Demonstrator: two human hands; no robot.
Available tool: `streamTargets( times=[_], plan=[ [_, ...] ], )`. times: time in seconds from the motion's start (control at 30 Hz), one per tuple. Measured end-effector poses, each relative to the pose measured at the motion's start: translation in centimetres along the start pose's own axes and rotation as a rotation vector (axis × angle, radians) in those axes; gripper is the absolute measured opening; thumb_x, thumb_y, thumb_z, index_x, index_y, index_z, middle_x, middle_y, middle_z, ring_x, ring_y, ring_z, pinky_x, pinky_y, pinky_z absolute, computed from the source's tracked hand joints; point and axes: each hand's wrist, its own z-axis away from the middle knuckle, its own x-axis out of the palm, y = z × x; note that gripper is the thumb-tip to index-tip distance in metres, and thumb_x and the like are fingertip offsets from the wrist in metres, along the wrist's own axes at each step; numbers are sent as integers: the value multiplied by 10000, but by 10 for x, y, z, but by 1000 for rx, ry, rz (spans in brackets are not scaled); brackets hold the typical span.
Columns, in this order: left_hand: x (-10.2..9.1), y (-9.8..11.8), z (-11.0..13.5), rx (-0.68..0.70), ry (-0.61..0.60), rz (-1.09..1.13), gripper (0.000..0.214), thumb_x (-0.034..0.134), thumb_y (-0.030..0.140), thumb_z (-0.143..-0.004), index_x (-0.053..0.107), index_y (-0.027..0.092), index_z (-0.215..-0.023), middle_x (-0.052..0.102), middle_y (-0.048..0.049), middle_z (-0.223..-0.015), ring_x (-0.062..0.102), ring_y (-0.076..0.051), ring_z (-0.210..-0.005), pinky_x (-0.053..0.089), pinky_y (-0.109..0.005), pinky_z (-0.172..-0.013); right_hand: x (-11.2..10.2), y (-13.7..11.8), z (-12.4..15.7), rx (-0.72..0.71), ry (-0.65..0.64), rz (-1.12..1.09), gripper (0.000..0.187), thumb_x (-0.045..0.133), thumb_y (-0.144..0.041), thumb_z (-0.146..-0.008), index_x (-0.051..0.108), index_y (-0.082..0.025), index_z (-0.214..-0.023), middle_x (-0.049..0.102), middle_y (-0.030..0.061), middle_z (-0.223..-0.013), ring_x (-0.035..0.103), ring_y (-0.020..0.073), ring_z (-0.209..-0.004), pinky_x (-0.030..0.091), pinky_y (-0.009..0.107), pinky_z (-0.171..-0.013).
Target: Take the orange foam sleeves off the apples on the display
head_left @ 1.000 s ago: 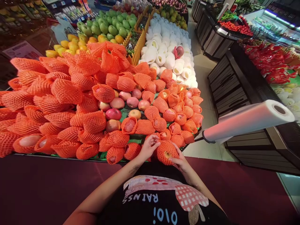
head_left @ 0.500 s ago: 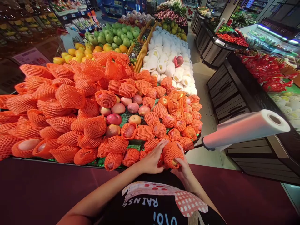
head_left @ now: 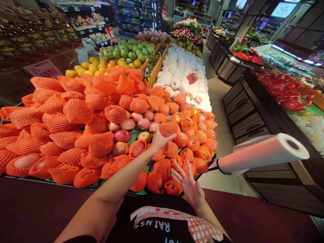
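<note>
Reaching over the surface (head_left: 135,132) from its near edge, the person across from me has the left hand (head_left: 159,137) wrapped around a netted fruit (head_left: 169,127), just over the pile and right of the middle — whether it touches what lies beneath, I cannot tell. The right hand (head_left: 187,186) is spread, fingers well apart and gripping nothing, close to the near right corner. As I'd judge it, the piece being handled is sleeved but not yet let go. Most of the fruit around it looks finished: orange-netted fruits (head_left: 67,139) crowd the left edge and run along the near edge to the right one. What seems left is a patch of bare fruits (head_left: 127,124) around the middle, wearing no sleeves, just left of the reaching hand. Toward the far edge lie what look like loose nets (head_left: 129,82) — perhaps unfilled. Off the near right corner juts a plastic roll (head_left: 263,153), well apart from both hands.
</note>
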Motion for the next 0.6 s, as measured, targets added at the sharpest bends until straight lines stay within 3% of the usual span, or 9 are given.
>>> streamTargets(
  times=[0.1, 0.23, 0.33, 0.43, 0.5, 0.6],
  plan=[
    [2, 7, -54, -135, 112, -219, 796, 761, 643, -684, 485, 181, -1271, 679, -163, -1239, 645, -335, -1178, 512, -425, -986, 0, 4, 2, 83, -42, -15, 1028, 604, -754, -801, 93, -372, -1607, 309, 116, -1641, 415, 352, -1433, 232, 544, -1166],
    [8, 8, -92, -226, -19, -565, 966, 739, 752, -626, 466, 150, -1330, 667, -232, -1237, 640, -413, -1160, 498, -463, -953, -1, 10, 5, 158, -64, -31, 1030, 597, -779, -782, 127, -372, -1602, 338, 121, -1626, 466, 358, -1391, 288, 520, -1129],
    [18, 10, -100, -213, -100, -696, 1015, 726, 739, -656, 423, 131, -1409, 637, -256, -1282, 608, -403, -1217, 478, -438, -981, -2, 11, 3, 177, -66, -30, 1043, 592, -785, -773, 124, -362, -1604, 357, 124, -1616, 478, 361, -1379, 308, 512, -1115],
    [20, 15, -99, -201, -145, -706, 1092, 584, 799, -739, 258, 142, -1548, 604, -266, -1335, 580, -408, -1257, 469, -451, -990, -3, 9, 0, 182, -67, -6, 1039, 572, -794, -773, 143, -345, -1606, 349, 122, -1620, 463, 372, -1389, 300, 521, -1124],
    [14, 15, -93, -189, -184, -696, 1105, 483, 835, -772, 163, 167, -1592, 563, -266, -1392, 551, -420, -1288, 462, -468, -998, -4, 6, -1, 185, -75, 16, 998, 555, -795, -784, 186, -351, -1598, 345, 111, -1624, 453, 376, -1395, 293, 526, -1130],
    [-4, 9, -73, -91, -154, -732, 1023, 421, 798, -833, 166, 167, -1597, 476, -254, -1479, 488, -415, -1340, 448, -464, -1019, -5, 3, -3, 204, -93, 39, 918, 531, -789, -809, 260, -370, -1578, 341, 95, -1628, 445, 370, -1400, 282, 523, -1137]
  ],
)
